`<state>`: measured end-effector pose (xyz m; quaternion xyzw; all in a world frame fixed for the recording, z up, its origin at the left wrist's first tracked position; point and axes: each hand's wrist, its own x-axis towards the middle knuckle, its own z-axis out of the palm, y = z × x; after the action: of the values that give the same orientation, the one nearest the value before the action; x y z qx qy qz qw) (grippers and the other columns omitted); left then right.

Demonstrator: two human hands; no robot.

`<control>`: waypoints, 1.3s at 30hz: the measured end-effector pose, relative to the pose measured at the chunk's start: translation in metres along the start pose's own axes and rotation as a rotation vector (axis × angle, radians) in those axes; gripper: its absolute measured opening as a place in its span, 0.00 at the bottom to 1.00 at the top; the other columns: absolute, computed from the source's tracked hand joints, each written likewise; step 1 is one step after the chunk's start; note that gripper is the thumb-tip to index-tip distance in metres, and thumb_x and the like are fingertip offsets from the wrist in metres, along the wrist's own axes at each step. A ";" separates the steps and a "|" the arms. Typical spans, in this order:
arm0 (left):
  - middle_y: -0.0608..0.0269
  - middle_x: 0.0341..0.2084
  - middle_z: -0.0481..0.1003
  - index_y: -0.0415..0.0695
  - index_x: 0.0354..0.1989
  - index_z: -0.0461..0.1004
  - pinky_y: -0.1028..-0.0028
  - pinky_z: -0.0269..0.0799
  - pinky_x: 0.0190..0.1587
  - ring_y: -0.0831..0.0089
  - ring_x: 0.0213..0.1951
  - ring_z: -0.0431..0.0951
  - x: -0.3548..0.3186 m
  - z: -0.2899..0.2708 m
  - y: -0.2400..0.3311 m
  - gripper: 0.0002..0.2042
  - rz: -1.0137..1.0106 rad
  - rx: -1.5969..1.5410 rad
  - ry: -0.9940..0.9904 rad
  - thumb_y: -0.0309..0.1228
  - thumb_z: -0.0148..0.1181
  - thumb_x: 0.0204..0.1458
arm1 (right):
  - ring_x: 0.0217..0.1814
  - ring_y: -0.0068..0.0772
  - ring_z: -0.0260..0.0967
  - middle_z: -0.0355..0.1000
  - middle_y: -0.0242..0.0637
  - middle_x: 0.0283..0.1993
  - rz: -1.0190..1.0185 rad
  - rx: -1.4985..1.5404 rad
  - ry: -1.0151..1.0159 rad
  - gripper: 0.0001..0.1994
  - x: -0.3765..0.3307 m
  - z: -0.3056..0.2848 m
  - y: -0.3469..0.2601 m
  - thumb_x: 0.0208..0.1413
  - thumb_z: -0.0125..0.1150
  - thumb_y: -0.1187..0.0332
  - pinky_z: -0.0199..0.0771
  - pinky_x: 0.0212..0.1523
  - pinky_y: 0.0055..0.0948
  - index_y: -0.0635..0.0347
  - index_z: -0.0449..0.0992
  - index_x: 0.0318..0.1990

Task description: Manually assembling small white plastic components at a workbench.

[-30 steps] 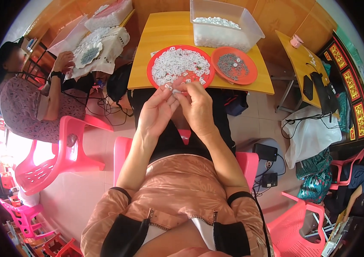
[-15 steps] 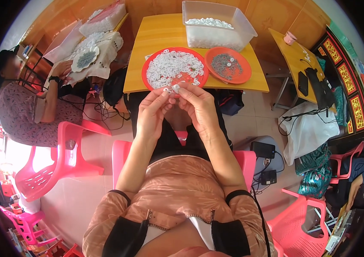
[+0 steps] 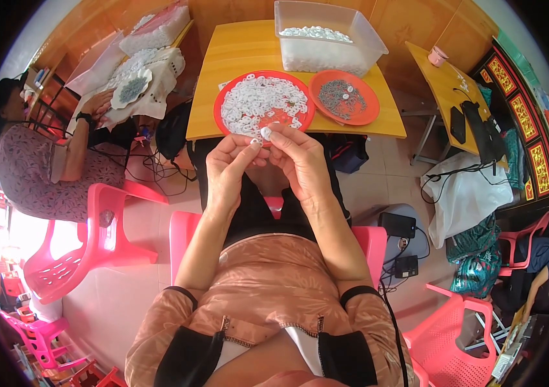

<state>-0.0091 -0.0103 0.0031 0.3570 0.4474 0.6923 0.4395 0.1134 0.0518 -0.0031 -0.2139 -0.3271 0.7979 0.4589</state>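
Yellow worktop (image 3: pixel 235 48) carries three containers. Clear plastic bin (image 3: pixel 352 45) at the far edge, part-filled with white pieces. Nearer, red plate (image 3: pixel 223 106) heaped with small white rings; beside it, just apart, orange plate (image 3: pixel 368 106) with a thin layer of grey bits plus a few white ones. Left hand (image 3: pixel 226 171) and right hand (image 3: pixel 297 158) raised at the red plate's near rim, fingertips pressed together, pinching one white ring (image 3: pixel 265 132) between them. Versus half a second ago: same pinch, hands barely shifted.

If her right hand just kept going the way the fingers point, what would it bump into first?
Probably the red plate heaped with small white rings; the right hand points up-left at its near rim, though depth is unclear.
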 end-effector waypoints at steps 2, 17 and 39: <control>0.56 0.26 0.77 0.35 0.33 0.71 0.80 0.70 0.35 0.77 0.27 0.75 0.000 -0.001 0.000 0.04 0.000 0.022 -0.016 0.23 0.55 0.52 | 0.24 0.14 0.62 0.70 0.28 0.27 -0.006 -0.013 0.006 0.10 0.000 0.000 0.000 0.53 0.60 0.74 0.61 0.27 0.15 0.67 0.75 0.42; 0.55 0.26 0.78 0.37 0.31 0.70 0.82 0.65 0.33 0.78 0.26 0.74 -0.003 -0.001 0.001 0.04 -0.026 0.015 -0.033 0.25 0.54 0.52 | 0.26 0.15 0.63 0.68 0.27 0.26 0.041 0.069 -0.015 0.10 -0.004 0.002 -0.001 0.54 0.59 0.74 0.65 0.30 0.16 0.68 0.75 0.43; 0.60 0.27 0.77 0.34 0.38 0.73 0.82 0.70 0.35 0.79 0.27 0.75 -0.003 -0.008 -0.003 0.09 0.079 0.102 -0.072 0.24 0.61 0.51 | 0.34 0.14 0.69 0.75 0.31 0.33 -0.252 -0.338 -0.099 0.08 -0.018 0.013 -0.017 0.52 0.61 0.76 0.66 0.31 0.12 0.67 0.77 0.40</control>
<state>-0.0145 -0.0147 -0.0023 0.4212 0.4516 0.6720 0.4087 0.1238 0.0379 0.0186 -0.2056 -0.5025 0.6776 0.4961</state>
